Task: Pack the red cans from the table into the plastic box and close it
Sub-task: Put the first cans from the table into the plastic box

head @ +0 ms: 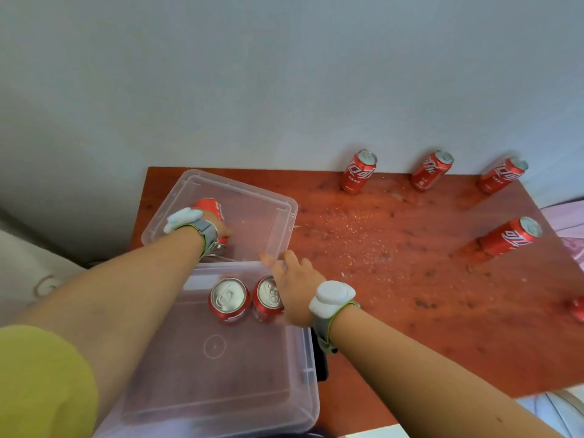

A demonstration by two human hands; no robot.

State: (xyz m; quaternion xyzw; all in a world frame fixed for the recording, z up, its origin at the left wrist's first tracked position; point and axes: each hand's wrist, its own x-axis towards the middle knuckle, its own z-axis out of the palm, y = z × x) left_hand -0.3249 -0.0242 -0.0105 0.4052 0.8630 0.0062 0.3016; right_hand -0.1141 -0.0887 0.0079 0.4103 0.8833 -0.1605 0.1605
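A clear plastic box point(311, 368) stands at the table's near left, with two red cans point(229, 300) point(267, 300) upright inside at its far end. Its clear lid point(268, 200) lies just behind it. My left hand point(219, 232) is shut on a third red can point(207, 205), held tilted over the lid with its silver top towards me. Fingers spread, my right hand point(289, 286) rests on the box's far right rim and holds nothing. Three more red cans point(358, 172) point(431, 170) point(502, 173) stand along the wall, and another point(508, 237) stands further right.
The red-brown wooden table point(395, 279) meets a pale wall at the back. A red can point(579, 308) is cut off by the right edge. Pink fabric point(565, 216) lies beyond the table's right side. A black object point(320, 361) shows beside the box.
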